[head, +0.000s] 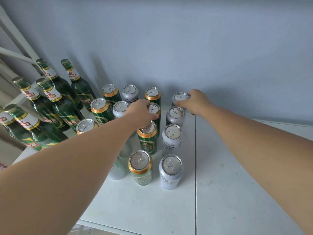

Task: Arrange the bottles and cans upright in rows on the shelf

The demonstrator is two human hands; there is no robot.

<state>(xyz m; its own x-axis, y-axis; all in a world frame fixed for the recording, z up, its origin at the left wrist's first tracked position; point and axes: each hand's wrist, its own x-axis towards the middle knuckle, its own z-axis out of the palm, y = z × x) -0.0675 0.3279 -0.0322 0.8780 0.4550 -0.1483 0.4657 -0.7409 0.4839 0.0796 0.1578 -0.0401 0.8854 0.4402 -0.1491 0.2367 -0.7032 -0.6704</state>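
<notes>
Our left hand [140,110] clasps a green can [154,107] beneath curled fingers. Our right hand [196,101] pinches a silver can [180,97] between fingertips and thumb.

Glossy green glass bottles [62,109], far left, are seen with paper neck labels [50,94] and gold foil caps [65,61]. Green cans [141,173] are finished in shiny lacquer, white cans [170,177] in softer satin, all topped with bare metal. The smooth white shelf [237,184] is scuffed; the wall [186,39] is matt.

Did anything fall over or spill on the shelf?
No. All the cans and bottles in view stand upright, and nothing looks spilled. Only a few small dirty marks on the white shelf, right of the cans, look odd.
</notes>
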